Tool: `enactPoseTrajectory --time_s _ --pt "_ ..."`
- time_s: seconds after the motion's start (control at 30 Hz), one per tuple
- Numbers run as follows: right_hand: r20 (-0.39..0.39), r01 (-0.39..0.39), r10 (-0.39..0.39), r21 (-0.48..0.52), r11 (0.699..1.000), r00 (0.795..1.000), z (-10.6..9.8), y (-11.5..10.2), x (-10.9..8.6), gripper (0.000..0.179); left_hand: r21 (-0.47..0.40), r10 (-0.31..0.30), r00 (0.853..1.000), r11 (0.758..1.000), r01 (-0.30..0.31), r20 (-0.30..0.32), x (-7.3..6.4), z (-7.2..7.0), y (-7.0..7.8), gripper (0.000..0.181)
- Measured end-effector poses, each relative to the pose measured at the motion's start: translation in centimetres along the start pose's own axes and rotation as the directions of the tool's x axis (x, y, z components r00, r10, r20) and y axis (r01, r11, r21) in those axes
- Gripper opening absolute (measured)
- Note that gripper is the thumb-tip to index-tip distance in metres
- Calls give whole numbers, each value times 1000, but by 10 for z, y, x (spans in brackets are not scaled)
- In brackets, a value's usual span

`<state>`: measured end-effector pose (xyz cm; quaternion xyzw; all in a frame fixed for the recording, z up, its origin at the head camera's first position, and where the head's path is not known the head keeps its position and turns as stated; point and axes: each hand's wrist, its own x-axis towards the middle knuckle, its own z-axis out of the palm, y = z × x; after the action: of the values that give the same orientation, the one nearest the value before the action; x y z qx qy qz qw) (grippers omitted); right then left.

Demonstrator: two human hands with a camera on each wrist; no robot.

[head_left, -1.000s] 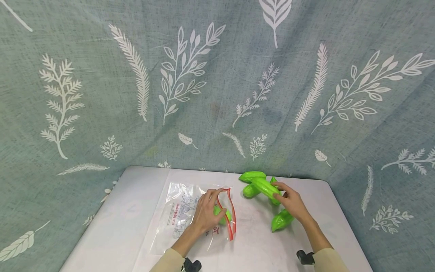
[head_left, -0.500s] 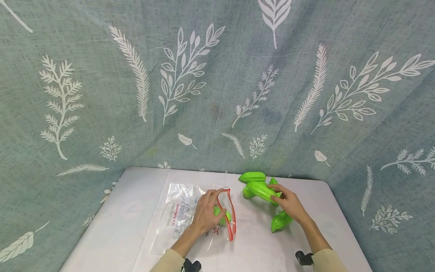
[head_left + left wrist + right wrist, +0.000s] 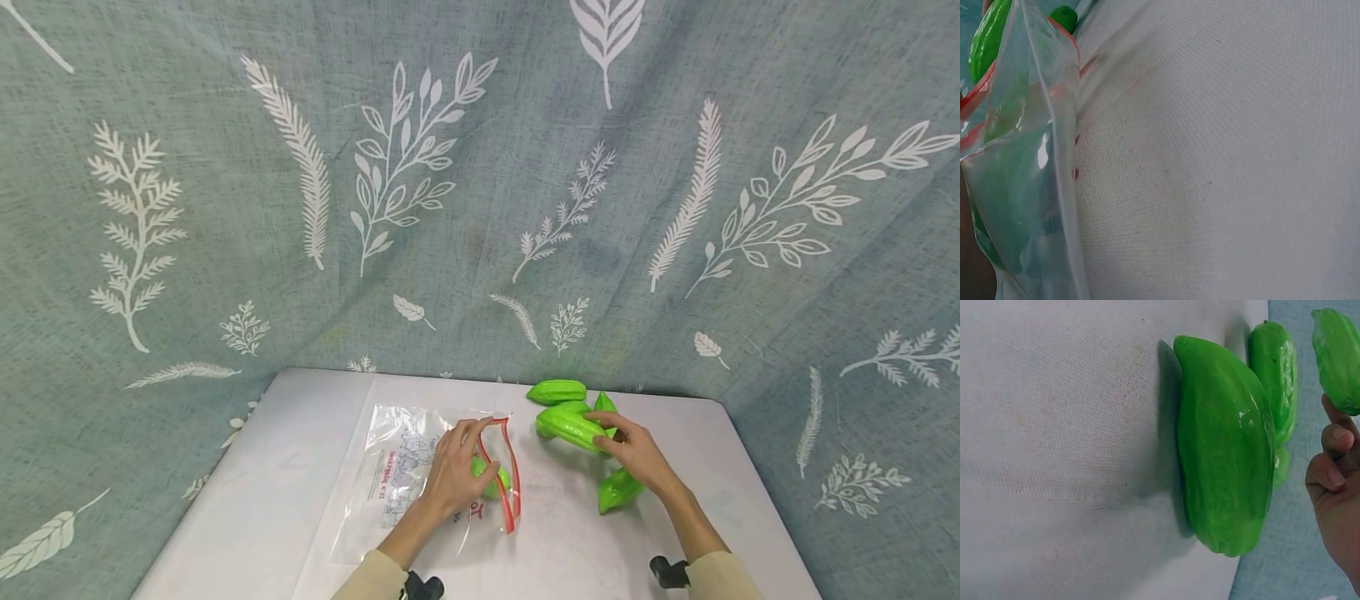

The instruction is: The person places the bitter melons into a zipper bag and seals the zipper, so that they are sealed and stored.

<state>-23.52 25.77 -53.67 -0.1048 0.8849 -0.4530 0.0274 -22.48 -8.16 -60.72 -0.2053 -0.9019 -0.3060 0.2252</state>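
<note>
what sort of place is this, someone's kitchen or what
Probably not a kitchen, more likely a makeshift recording booth: leaf-print cloth walls in the white table at the back and both sides, and a black gadget sits at the right wrist.

This looks to me like a makeshift recording setup: on my feed, leaf-print cloth runs from nine through twelve to three o'clock, a white counter sits at six, and black wrist cameras show near five and six.
</note>
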Motion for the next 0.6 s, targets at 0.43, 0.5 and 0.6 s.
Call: enactPoseTrajectory --time_s 0.43,0.5,0.6 --pt "33 50 -50 6 999 998 3 -3 0 40 -8 -17 1000 1000 17 16 0 -1 1 72" --pt "40 55 -55 13 998 998 3 -4 0 41 -4 -12 1000 1000 12 12 0 -1 1 72" --pt "46 52 -53 22 998 998 5 -6 1 41 -3 -8 1000 1000 8 8 1 0 1 73"
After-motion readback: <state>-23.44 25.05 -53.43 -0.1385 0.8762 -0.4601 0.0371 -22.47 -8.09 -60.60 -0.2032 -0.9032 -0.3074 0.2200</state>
